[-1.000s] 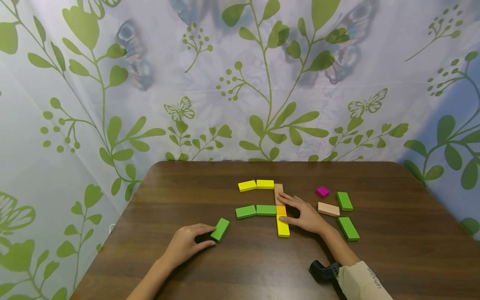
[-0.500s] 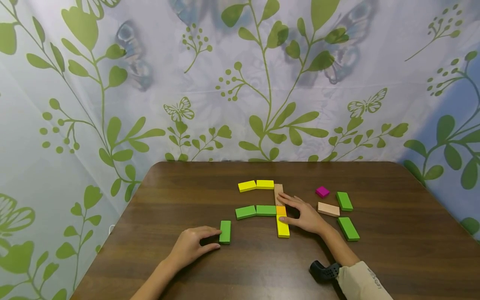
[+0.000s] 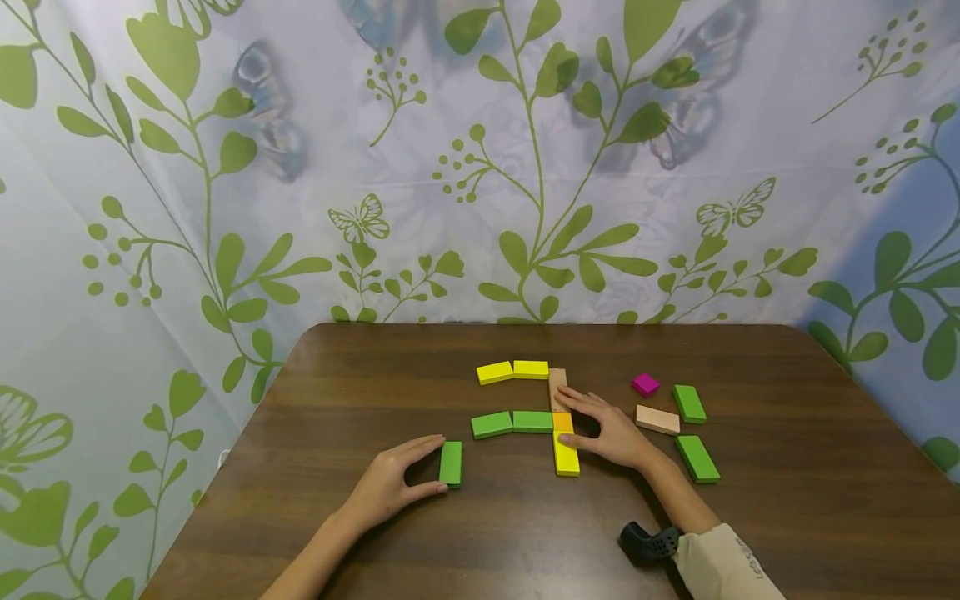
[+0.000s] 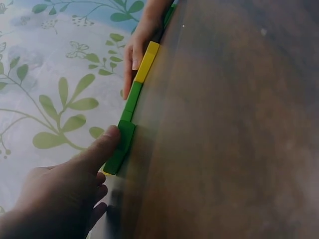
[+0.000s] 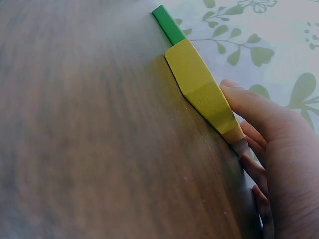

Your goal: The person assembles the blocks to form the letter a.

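Note:
In the head view my left hand point(image 3: 386, 483) spans a green block point(image 3: 451, 464) lengthwise, index finger at its far end and thumb at its near end. The left wrist view shows the thumb against the same green block point(image 4: 119, 149). My right hand point(image 3: 615, 433) rests on a column of blocks: its thumb touches the yellow block point(image 3: 566, 457), its fingers lie at the tan block point(image 3: 557, 383). A small orange block point(image 3: 562, 421) sits between those two. Two green blocks point(image 3: 532, 422) run leftward from the column's middle, and two yellow blocks point(image 3: 531, 369) from its far end.
Right of my right hand lie a magenta block point(image 3: 645, 384), a tan block point(image 3: 657, 419), and two loose green blocks, one farther back point(image 3: 688, 403) and one nearer point(image 3: 697, 459). A black device is at my right wrist point(image 3: 649, 543). A patterned curtain point(image 3: 480, 167) hangs behind the wooden table point(image 3: 525, 542).
The green block at my left hand has turned from slanted to nearly straight and shifted slightly right. My left fingers have moved from its side to its far end. The right hand has stayed still.

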{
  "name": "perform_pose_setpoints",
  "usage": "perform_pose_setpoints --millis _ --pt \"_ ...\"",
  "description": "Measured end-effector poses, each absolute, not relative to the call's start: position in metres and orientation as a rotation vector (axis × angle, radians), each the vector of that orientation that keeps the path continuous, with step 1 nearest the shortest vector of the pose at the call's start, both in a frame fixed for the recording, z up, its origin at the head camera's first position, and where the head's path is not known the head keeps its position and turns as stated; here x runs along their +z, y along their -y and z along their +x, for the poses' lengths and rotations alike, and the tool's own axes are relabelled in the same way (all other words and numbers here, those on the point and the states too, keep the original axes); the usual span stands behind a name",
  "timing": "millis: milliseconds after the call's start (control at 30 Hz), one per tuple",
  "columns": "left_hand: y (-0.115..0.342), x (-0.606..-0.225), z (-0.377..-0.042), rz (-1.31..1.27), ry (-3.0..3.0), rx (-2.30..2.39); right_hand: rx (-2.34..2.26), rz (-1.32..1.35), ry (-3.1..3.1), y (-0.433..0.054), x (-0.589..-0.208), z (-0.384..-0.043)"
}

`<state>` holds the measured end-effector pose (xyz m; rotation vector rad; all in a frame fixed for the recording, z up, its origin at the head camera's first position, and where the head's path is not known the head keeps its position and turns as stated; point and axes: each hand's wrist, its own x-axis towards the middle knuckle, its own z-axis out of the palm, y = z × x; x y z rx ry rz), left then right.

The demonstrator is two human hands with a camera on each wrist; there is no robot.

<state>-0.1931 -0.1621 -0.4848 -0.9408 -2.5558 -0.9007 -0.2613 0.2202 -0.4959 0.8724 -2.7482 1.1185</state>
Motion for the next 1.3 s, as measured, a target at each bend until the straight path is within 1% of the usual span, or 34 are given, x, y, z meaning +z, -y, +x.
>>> perform_pose_setpoints --millis 367,733,1000,1300 --pt "0.158 -0.485 -0.194 -0.975 2.602 -0.898 1.123 0.888 2.731 -0.22 -0.497 -0.261" --pt "0.142 -0.485 -0.198 -0.964 2.592 -0.924 1.125 0.889 2.728 -0.218 -0.498 -0.258" --pt "0.142 -0.486 -0.203 -0.994 2.577 -0.938 1.12 0.893 2.724 -0.219 -0.497 -0.258" --pt "0.141 -0.488 -0.203 -0.973 2.603 -0.918 1.108 0.873 2.738 -0.221 -0.5 -0.26"
